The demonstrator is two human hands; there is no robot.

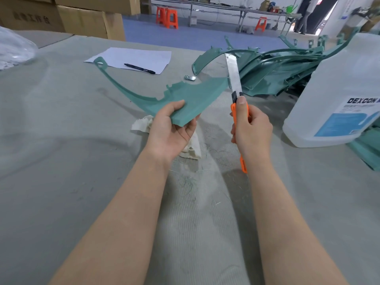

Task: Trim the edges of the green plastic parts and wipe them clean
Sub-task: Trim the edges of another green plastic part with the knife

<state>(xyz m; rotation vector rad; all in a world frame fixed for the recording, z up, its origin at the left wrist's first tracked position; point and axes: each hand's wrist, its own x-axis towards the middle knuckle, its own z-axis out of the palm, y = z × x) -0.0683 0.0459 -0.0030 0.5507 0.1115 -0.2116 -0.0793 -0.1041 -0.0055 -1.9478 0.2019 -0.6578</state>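
Note:
My left hand holds a long curved green plastic part by its wide end, thumb on top, fingers beneath; its thin tip reaches far left above the table. My right hand grips an orange utility knife upright, its long blade extended beside the part's right edge. A crumpled white cloth lies on the table under my left hand. A pile of more green parts sits at the back right.
A large white jug labelled DEXCON stands at the right. A sheet of paper with a black pen lies at the back, a small metal piece near it. Green shavings litter the grey table cover. Cardboard boxes stand behind.

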